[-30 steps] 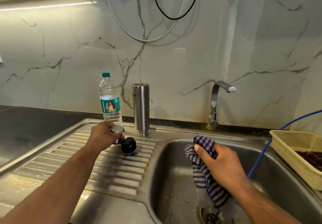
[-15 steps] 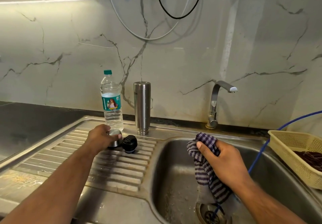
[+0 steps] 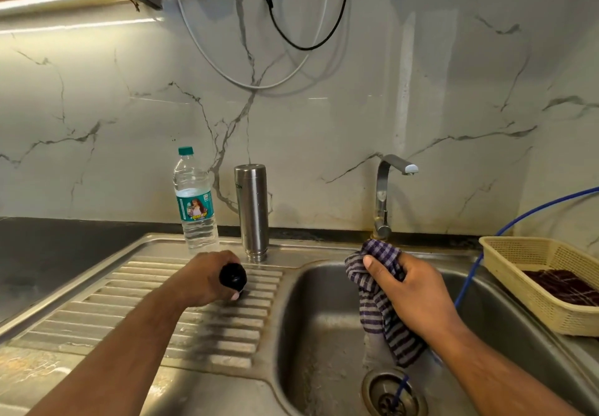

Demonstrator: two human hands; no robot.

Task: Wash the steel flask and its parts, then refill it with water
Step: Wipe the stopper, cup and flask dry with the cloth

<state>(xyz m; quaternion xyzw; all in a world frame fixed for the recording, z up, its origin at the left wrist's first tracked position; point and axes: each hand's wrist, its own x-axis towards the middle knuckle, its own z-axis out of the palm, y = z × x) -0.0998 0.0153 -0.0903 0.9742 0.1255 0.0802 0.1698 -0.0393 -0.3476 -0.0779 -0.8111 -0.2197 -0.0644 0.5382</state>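
Observation:
The steel flask body [image 3: 252, 211] stands upside down, mouth down, on the ledge behind the ribbed drainboard [image 3: 155, 312]. My left hand [image 3: 204, 278] rests on the drainboard just in front of it, fingers closed around the black stopper [image 3: 232, 275]. The small steel cap seen before is hidden under this hand. My right hand [image 3: 410, 292] hangs over the sink basin [image 3: 324, 334], gripping a purple-and-white striped cloth [image 3: 377, 299] that dangles toward the drain [image 3: 392, 393].
A plastic water bottle [image 3: 196, 201] with a green cap stands left of the flask. The tap [image 3: 385, 195] rises behind the basin. A blue hose [image 3: 470, 273] runs into the drain. A cream basket [image 3: 547, 282] holding a dark cloth sits at right.
My left hand has shifted from the steel cap to the black stopper and closed on it. The right hand with the cloth has risen slightly toward the tap's base.

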